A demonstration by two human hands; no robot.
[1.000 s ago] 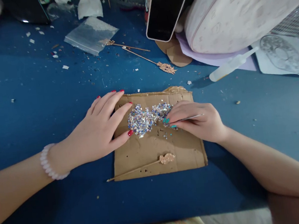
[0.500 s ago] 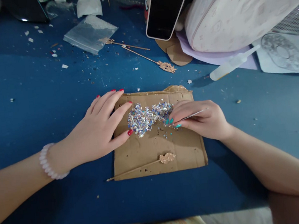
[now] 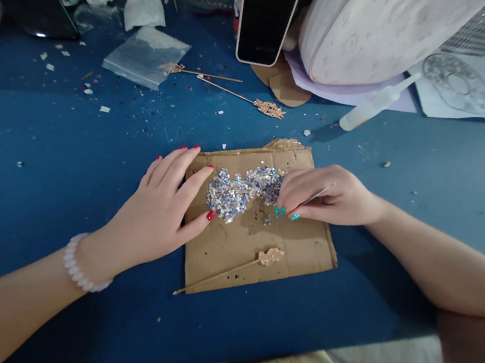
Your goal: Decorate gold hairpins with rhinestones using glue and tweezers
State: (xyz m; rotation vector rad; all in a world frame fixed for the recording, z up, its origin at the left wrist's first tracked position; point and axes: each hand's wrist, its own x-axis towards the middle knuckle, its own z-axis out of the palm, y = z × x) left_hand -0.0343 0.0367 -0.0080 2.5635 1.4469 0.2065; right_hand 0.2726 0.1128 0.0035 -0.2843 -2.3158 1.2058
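My left hand (image 3: 165, 207) lies with fingers spread over the left side of a cardboard piece (image 3: 224, 258), its thumb and forefinger beside a heap of shiny rhinestones (image 3: 229, 194). My right hand (image 3: 326, 196) is closed in a pinch on a thin metal tool (image 3: 315, 195), whose lower end is hidden by the fingers. Those fingertips are just below the right part of the heap, close to a few loose rhinestones (image 3: 267, 220). Nearer the cardboard's front edge lies a gold-coloured hairpin (image 3: 271, 256) with an ornate head, its stem reaching past the left edge.
Beyond the cardboard lie two more gold hairpins (image 3: 269, 108) and a clear plastic bag (image 3: 146, 56). A phone (image 3: 272, 16) leans at the back beside a large pale case (image 3: 351, 25). To the right are a plastic dropper bottle (image 3: 369, 109) and a printed sheet (image 3: 460, 86).
My right hand has shifted slightly down, away from the heap, and the tool tilts more steeply. A few loose rhinestones are gathered closer together. My left hand has stayed put.
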